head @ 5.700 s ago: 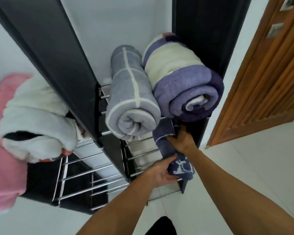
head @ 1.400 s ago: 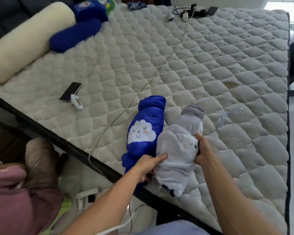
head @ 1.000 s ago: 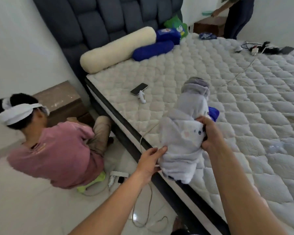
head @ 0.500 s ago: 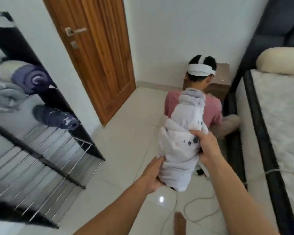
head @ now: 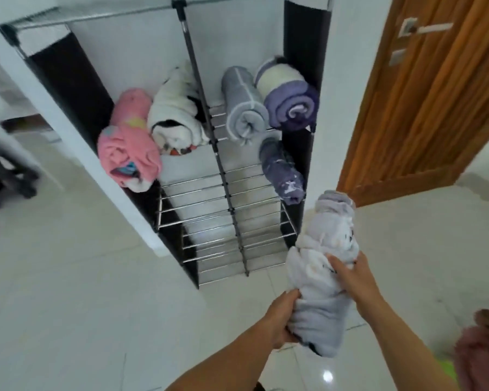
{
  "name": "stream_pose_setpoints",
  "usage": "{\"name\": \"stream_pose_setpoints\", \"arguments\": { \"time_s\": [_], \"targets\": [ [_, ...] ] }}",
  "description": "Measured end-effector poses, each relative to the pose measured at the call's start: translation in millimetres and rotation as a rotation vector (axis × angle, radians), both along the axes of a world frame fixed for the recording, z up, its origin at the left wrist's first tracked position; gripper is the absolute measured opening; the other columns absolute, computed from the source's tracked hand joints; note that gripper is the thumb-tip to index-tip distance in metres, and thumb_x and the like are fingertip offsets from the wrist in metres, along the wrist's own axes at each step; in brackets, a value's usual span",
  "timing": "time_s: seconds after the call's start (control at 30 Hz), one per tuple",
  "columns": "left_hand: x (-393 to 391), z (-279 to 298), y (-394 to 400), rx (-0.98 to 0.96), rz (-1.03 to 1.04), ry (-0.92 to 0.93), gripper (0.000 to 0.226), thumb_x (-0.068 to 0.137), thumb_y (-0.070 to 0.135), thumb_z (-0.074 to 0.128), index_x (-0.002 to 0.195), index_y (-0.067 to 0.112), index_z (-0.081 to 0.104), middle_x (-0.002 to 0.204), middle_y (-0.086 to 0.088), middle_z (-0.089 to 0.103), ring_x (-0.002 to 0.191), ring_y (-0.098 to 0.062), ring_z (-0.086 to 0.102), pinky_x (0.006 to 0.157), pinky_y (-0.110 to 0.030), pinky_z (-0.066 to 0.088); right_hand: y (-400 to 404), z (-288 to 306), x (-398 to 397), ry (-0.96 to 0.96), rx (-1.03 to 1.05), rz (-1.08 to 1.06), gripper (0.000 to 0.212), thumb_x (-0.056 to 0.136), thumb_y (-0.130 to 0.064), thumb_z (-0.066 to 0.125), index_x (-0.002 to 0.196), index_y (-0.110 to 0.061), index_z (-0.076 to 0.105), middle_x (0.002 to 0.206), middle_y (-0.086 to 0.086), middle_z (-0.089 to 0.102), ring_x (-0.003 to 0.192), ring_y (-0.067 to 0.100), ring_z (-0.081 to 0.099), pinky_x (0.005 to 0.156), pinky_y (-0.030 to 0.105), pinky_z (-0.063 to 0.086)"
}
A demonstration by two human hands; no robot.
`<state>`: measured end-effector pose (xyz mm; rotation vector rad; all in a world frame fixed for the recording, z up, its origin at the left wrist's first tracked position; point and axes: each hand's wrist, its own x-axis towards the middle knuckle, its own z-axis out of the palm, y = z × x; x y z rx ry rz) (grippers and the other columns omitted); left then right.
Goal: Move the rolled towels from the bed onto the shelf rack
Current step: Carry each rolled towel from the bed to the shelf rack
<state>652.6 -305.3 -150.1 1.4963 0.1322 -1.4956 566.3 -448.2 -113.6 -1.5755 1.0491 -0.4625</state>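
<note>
A: Towel (head: 323, 280) status?
B: Pale roll, up in the air w/ both hands, just right of rack (head: 226, 210). Left hand (head: 281, 317) clamps its low end, right hand (head: 350, 275) wraps the middle.
A: Diff vs half a sec ago?
B: View swung: rack dead ahead now, door (head: 424, 103) to the right. Five rolls already shelved.

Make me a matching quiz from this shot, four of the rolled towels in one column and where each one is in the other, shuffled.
Towels:
1. pink towel
2. grey striped towel
3. dark blue patterned towel
4. pale grey towel

Places:
A. lower right shelf
B. held in both hands
C. upper shelf, far left
D. upper right shelf, beside the purple roll

Pairs: 1-C, 2-D, 3-A, 4-B
</note>
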Motion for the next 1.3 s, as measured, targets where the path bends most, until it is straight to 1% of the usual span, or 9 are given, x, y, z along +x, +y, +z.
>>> {"name": "stream_pose_setpoints", "arguments": {
  "time_s": [0.2, 0.3, 0.47, 0.63, 0.73, 0.83, 0.97, 1.1, 1.3],
  "targets": [
    [61.8, -2.5, -17.2, -0.05, 0.295, 0.123, 0.043, 0.092, 0.05, 0.049, 0.074, 0.018, 0.071, 0.063, -0.002, 0.066, 0.063, -0.018, 0.06, 0.055, -0.031, 0.054, -39.3, -0.7, 125.4, 0.095, 0.003, 0.265, 0.075, 0.08, -0.042, 0.069, 0.14, -0.011, 0.038, 0.14, 0.013, 0.051, 0.124, 0.033, 0.052, 0.1, 0.035, 0.041],
    [106.9, -6.3, -30.3, -0.062, 0.377, 0.061, 0.037, 0.09, 0.051, 0.055, 0.097, 0.017, 0.067, 0.089, -0.006, 0.066, 0.073, -0.022, 0.063, 0.053, -0.032, 0.057, -57.2, -2.7, 186.3, 0.101, 0.028, 0.331, 0.08, 0.08, -0.046, 0.067, 0.143, -0.012, 0.032, 0.144, 0.01, 0.047, 0.128, 0.032, 0.048, 0.107, 0.04, 0.039],
    [167.3, -20.6, -39.1, -0.04, 0.371, 0.037, 0.058, 0.073, 0.045, 0.071, 0.124, 0.022, 0.059, 0.128, -0.007, 0.06, 0.107, -0.029, 0.063, 0.088, -0.047, 0.055, -69.8, -24.2, 253.6, 0.155, 0.086, 0.336, 0.08, 0.084, -0.046, 0.062, 0.146, -0.009, 0.027, 0.148, 0.011, 0.042, 0.134, 0.032, 0.042, 0.111, 0.039, 0.034],
    [254.2, -22.8, -75.0, -0.123, 0.331, -0.003, 0.046, 0.084, 0.025, 0.066, 0.128, 0.022, 0.053, 0.123, -0.006, 0.06, 0.093, -0.024, 0.061, 0.085, -0.042, 0.053, -102.4, -26.9, 338.6, 0.198, 0.085, 0.292, 0.08, 0.085, -0.049, 0.059, 0.145, -0.006, 0.029, 0.148, 0.014, 0.042, 0.134, 0.033, 0.041, 0.109, 0.038, 0.034],
    [292.2, -21.6, -93.2, -0.091, 0.354, -0.042, 0.042, 0.087, 0.013, 0.06, 0.125, 0.024, 0.049, 0.104, -0.005, 0.064, 0.067, -0.016, 0.063, 0.063, -0.031, 0.054, -114.8, -35.9, 374.1, 0.206, 0.13, 0.317, 0.083, 0.079, -0.052, 0.064, 0.143, -0.009, 0.034, 0.145, 0.012, 0.046, 0.132, 0.032, 0.044, 0.109, 0.042, 0.036],
    [322.3, -26.4, -107.5, -0.095, 0.327, -0.082, 0.071, 0.088, 0.0, 0.058, 0.137, 0.042, 0.027, 0.09, -0.002, 0.06, 0.054, -0.008, 0.062, 0.067, -0.033, 0.056, -122.1, -46.1, 397.0, 0.262, 0.119, 0.361, 0.073, 0.078, -0.043, 0.068, 0.138, -0.011, 0.04, 0.136, 0.009, 0.052, 0.123, 0.031, 0.052, 0.103, 0.043, 0.042],
    [343.2, -27.8, -124.7, -0.079, 0.233, -0.117, 0.097, 0.088, -0.001, 0.06, 0.151, 0.04, -0.001, 0.126, -0.003, 0.06, 0.115, -0.022, 0.059, 0.097, -0.039, 0.044, -121.6, -60.8, 411.4, 0.389, -0.027, 0.458, 0.047, 0.089, -0.013, 0.057, 0.133, -0.003, 0.042, 0.129, 0.015, 0.054, 0.12, 0.032, 0.053, 0.098, 0.037, 0.039],
    [345.3, -39.8, -127.6, -0.045, 0.227, -0.124, 0.098, 0.086, -0.005, 0.06, 0.151, 0.042, 0.002, 0.104, 0.003, 0.059, 0.107, -0.019, 0.057, 0.096, -0.039, 0.042, -118.7, -68.9, 405.5, 0.464, -0.124, 0.516, 0.052, 0.09, -0.009, 0.053, 0.139, -0.005, 0.038, 0.138, 0.017, 0.049, 0.127, 0.034, 0.049, 0.1, 0.033, 0.037],
    [343.3, -37.7, -128.2, -0.049, 0.247, -0.155, 0.09, 0.088, 0.0, 0.059, 0.15, 0.041, 0.009, 0.103, 0.006, 0.059, 0.078, -0.003, 0.063, 0.09, -0.038, 0.045, -113.5, -65.5, 392.4, 0.524, -0.131, 0.487, 0.055, 0.091, -0.014, 0.053, 0.141, -0.006, 0.033, 0.14, 0.02, 0.048, 0.126, 0.037, 0.048, 0.098, 0.035, 0.038]
  ]
}}
